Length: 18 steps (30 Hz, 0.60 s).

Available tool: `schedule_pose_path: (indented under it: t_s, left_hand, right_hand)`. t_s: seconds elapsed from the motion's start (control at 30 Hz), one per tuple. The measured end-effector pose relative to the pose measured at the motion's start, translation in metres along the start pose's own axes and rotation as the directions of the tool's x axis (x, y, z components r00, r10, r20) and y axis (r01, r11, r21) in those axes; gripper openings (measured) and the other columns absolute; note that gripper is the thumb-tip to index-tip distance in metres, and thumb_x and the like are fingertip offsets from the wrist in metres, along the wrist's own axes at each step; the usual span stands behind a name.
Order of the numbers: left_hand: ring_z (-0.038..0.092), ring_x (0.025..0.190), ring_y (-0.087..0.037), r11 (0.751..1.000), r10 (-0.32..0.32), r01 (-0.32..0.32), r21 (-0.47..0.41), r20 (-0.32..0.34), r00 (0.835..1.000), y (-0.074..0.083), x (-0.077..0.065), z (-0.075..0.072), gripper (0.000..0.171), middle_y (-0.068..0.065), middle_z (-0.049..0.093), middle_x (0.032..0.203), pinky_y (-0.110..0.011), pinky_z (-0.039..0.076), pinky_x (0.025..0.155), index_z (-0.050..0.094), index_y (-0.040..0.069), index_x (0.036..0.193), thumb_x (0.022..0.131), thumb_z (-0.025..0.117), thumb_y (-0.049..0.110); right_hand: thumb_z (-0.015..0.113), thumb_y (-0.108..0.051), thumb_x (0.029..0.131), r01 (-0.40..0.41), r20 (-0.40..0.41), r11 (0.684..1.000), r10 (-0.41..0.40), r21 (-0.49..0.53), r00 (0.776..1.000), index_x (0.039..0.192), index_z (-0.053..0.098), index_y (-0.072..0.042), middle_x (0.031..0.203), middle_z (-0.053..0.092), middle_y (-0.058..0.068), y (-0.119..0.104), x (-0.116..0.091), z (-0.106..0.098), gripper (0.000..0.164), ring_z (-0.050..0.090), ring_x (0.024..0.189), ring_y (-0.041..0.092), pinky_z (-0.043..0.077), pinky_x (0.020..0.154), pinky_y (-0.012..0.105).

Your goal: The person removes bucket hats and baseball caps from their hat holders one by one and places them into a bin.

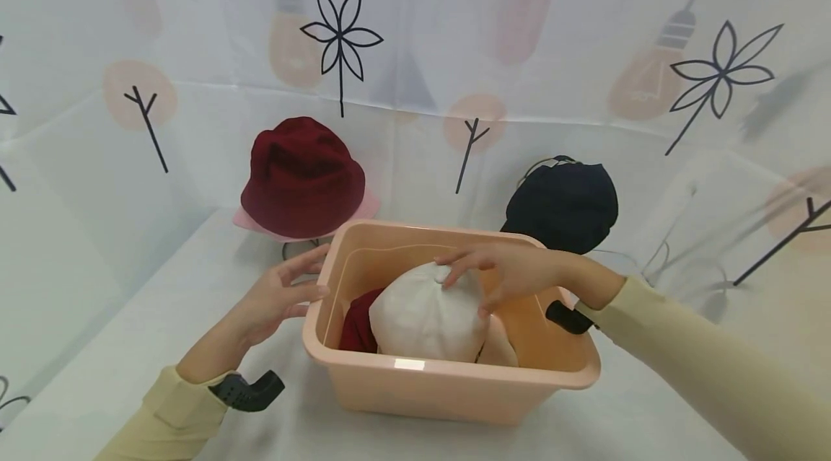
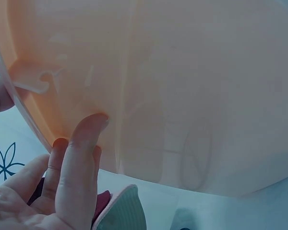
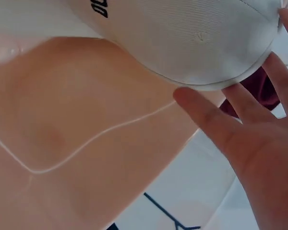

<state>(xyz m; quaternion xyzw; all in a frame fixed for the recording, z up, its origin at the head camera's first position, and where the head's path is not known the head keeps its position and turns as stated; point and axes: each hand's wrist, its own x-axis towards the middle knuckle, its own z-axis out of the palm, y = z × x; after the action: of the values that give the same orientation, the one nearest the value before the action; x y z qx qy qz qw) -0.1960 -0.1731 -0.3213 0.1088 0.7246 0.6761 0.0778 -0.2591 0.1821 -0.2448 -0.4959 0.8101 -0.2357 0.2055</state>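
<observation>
A white cap [image 1: 422,313] with a button on its crown lies inside a peach plastic bin [image 1: 448,392]. Over the crown, my right hand [image 1: 509,270] has its fingers spread, fingertips touching near the button and the thumb at the cap's side. The right wrist view shows the thumb at the edge of the cap [image 3: 206,43]; the other fingertips are hidden behind it. My left hand [image 1: 279,299] rests its loose fingers against the bin's left rim and outer wall. Dark red cloth [image 1: 359,324] lies in the bin left of the cap.
Behind the bin at left, a dark red bucket hat [image 1: 301,179] sits on a pink brim [image 1: 370,207]. At back right stands a dark navy cap [image 1: 565,205]. A patterned curtain [image 1: 415,50] hangs behind the white table [image 1: 279,418].
</observation>
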Motion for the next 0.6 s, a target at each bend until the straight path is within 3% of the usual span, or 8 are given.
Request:
schedule_pose_path:
  t_s: [0.13,0.27,0.6]
  left_hand:
    - [0.045,0.121,-0.039,1.000,-0.002,0.002,0.010,-0.002,1.000,0.001,0.000,0.000,0.069,-0.023,0.039,0.131,-0.047,0.049,0.084,0.030,0.009,0.146,0.086,0.063,0.012]
    - [0.045,0.121,-0.039,1.000,-0.011,0.011,0.013,-0.010,1.000,0.001,0.000,0.000,0.069,-0.023,0.039,0.131,-0.048,0.049,0.084,0.030,0.010,0.146,0.086,0.064,0.013]
    - [0.045,0.120,-0.038,1.000,-0.011,0.011,0.011,-0.008,1.000,0.000,0.001,0.000,0.069,-0.023,0.039,0.130,-0.046,0.049,0.084,0.030,0.010,0.146,0.086,0.064,0.013]
  right_hand:
    - [0.079,-0.027,0.073,0.131,0.069,0.987,-0.125,-0.091,0.990,0.138,0.045,-0.013,0.150,0.027,0.009,0.002,0.006,0.007,0.075,0.022,0.136,0.030,0.030,0.104,0.050]
    - [0.081,-0.028,0.069,0.195,0.106,0.969,-0.180,-0.151,0.978,0.141,0.041,-0.011,0.151,0.024,0.012,0.002,0.019,0.014,0.085,0.018,0.137,0.035,0.024,0.106,0.052]
    - [0.077,-0.006,0.074,0.079,0.203,0.964,-0.027,-0.254,0.979,0.142,0.041,-0.020,0.152,0.023,0.003,-0.003,0.051,0.036,0.079,0.013,0.139,0.027,0.024,0.108,0.040]
